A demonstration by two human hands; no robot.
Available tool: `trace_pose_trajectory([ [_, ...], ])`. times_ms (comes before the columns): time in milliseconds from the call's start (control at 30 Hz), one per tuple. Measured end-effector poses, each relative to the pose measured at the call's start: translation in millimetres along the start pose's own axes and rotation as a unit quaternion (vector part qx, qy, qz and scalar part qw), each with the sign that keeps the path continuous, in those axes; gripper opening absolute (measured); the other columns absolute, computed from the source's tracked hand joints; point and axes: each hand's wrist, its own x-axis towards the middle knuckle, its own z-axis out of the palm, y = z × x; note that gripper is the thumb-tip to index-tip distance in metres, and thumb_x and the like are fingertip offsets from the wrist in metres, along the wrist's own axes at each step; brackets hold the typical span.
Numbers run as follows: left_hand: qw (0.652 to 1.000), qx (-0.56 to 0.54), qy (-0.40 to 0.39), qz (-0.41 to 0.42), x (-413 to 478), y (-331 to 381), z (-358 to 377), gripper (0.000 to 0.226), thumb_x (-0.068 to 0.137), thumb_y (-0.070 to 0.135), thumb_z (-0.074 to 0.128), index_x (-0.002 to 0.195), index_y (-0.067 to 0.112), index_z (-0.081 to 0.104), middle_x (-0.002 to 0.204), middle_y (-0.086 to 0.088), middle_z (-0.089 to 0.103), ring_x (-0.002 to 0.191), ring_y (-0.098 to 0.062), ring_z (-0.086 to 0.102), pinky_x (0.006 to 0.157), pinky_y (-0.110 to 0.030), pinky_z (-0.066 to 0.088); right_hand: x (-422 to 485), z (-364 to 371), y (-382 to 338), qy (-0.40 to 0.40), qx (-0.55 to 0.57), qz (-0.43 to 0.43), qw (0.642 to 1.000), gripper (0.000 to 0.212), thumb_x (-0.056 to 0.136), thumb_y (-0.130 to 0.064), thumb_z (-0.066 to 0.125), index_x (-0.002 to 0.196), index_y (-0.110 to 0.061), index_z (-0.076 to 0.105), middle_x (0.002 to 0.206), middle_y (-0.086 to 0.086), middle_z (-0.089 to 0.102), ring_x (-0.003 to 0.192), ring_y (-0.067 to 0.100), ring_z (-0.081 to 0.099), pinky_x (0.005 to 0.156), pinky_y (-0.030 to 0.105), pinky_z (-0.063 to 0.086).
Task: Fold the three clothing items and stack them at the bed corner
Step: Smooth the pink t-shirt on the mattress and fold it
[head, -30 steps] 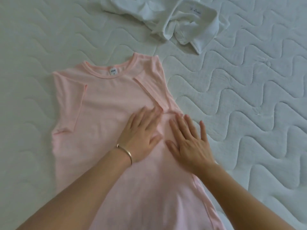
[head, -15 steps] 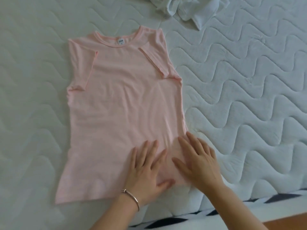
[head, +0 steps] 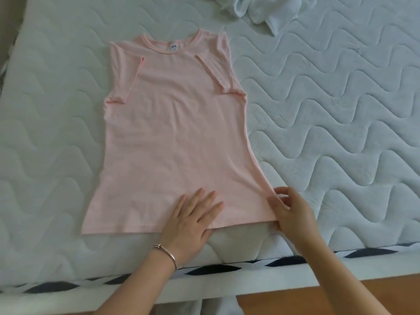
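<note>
The pale pink cotton t-shirt (head: 175, 137) is pressed flat by the spread left hand (head: 193, 221); its hem corner is pinched by the right hand (head: 288, 210) and should be pulled taut before folding.

White wave-quilted mattress (head: 329, 110) fills the view. Black-and-white diamond-patterned band (head: 204, 270) runs along its edge at 6 o'clock, with a white frame rail (head: 250, 285) just below it. Orange-brown wooden floor (head: 272, 305) shows at 5 o'clock.
</note>
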Motion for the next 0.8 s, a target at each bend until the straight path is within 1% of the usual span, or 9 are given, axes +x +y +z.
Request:
trace_pose_trajectory([
  [100,1.0,-0.025,-0.005,0.0,-17.4,-10.6,-3.6,0.044,0.096,0.041,0.025,0.135,0.025,0.038,0.145,0.002,0.037,0.134,-0.018,0.028,0.106,-0.039,0.022,0.9,-2.8,1.5,0.013,-0.021,0.005,1.0,0.007,0.09,-0.023,0.056,0.085,-0.027,0.057,0.083,0.0,0.062,0.07,0.019,0.057,0.053,0.026,0.042],
  [167,0.998,-0.06,0.008,-0.01,-30.5,-21.5,-11.1,0.046,0.098,0.043,0.021,0.127,0.023,0.05,0.138,0.001,0.048,0.132,-0.015,0.032,0.108,-0.035,0.021,-3.3,-0.7,-0.7,0.044,-0.076,0.004,0.996,0.006,0.091,-0.021,0.054,0.093,-0.019,0.06,0.084,0.0,0.062,0.075,0.018,0.055,0.057,0.026,0.038],
  [233,0.991,-0.105,0.057,-0.066,-43.6,-40.5,-20.4,0.048,0.098,0.04,0.024,0.117,0.015,0.06,0.13,-0.006,0.056,0.128,-0.02,0.037,0.108,-0.034,0.024,-9.7,9.2,-3.3,0.111,-0.156,-0.02,0.981,0.019,0.09,-0.014,0.052,0.108,-0.012,0.058,0.101,0.006,0.062,0.089,0.024,0.054,0.069,0.032,0.041],
  [333,0.961,-0.115,0.127,-0.217,-49.3,-76.9,-27.6,0.048,0.095,0.035,0.029,0.117,0.003,0.058,0.131,-0.022,0.051,0.126,-0.032,0.035,0.105,-0.042,0.028,-19.0,36.0,-11.9,0.18,-0.298,-0.149,0.926,0.032,0.085,-0.013,0.057,0.117,-0.01,0.057,0.121,0.013,0.056,0.111,0.035,0.047,0.089,0.046,0.038],
  [433,0.879,-0.16,0.192,-0.406,-40.7,-111.4,-34.7,0.04,0.086,0.012,0.047,0.121,-0.005,0.052,0.133,-0.031,0.042,0.125,-0.042,0.036,0.105,-0.047,0.027,-9.9,72.5,-31.1,0.112,-0.384,-0.231,0.887,0.044,0.088,-0.034,0.041,0.128,-0.018,0.05,0.137,0.009,0.047,0.128,0.031,0.038,0.104,0.049,0.029],
  [500,0.843,-0.208,0.194,-0.456,-39.4,-123.9,-41.7,0.044,0.081,-0.003,0.053,0.125,-0.004,0.048,0.127,-0.03,0.046,0.12,-0.044,0.041,0.104,-0.047,0.03,-0.8,87.4,-40.8,0.052,-0.4,-0.185,0.896,0.049,0.094,-0.039,0.032,0.142,-0.028,0.029,0.154,0.002,0.022,0.142,0.025,0.012,0.114,0.045,0.006],
  [567,0.835,-0.23,0.198,-0.459,-46.4,-128.9,-45.9,0.049,0.08,-0.007,0.053,0.128,-0.001,0.046,0.124,-0.026,0.047,0.113,-0.041,0.047,0.102,-0.045,0.035,4.9,93.6,-36.9,0.024,-0.403,-0.131,0.905,0.052,0.097,-0.042,0.025,0.146,-0.036,0.009,0.157,-0.004,0.001,0.143,0.018,-0.009,0.114,0.041,-0.009],
  [667,0.821,-0.26,0.201,-0.468,-55.5,-131.6,-48.4,0.049,0.08,-0.001,0.061,0.127,0.002,0.048,0.119,-0.02,0.049,0.1,-0.037,0.054,0.094,-0.041,0.042,3.5,90.5,-28.8,0.013,-0.423,-0.122,0.898,0.053,0.097,-0.046,0.021,0.145,-0.042,0.0,0.157,-0.008,-0.005,0.142,0.014,-0.014,0.114,0.04,-0.012],
  [800,0.815,-0.292,0.161,-0.474,-65.6,-136.2,-53.3,0.01,0.081,0.012,0.067,0.085,0.004,0.061,0.074,-0.005,0.058,0.072,-0.028,0.056,0.064,-0.028,0.036,-3.8,80.1,-27.6,0.035,-0.419,-0.107,0.901,0.052,0.096,-0.046,0.025,0.144,-0.043,0.008,0.157,-0.007,-0.002,0.143,0.013,-0.009,0.115,0.036,-0.003],
])
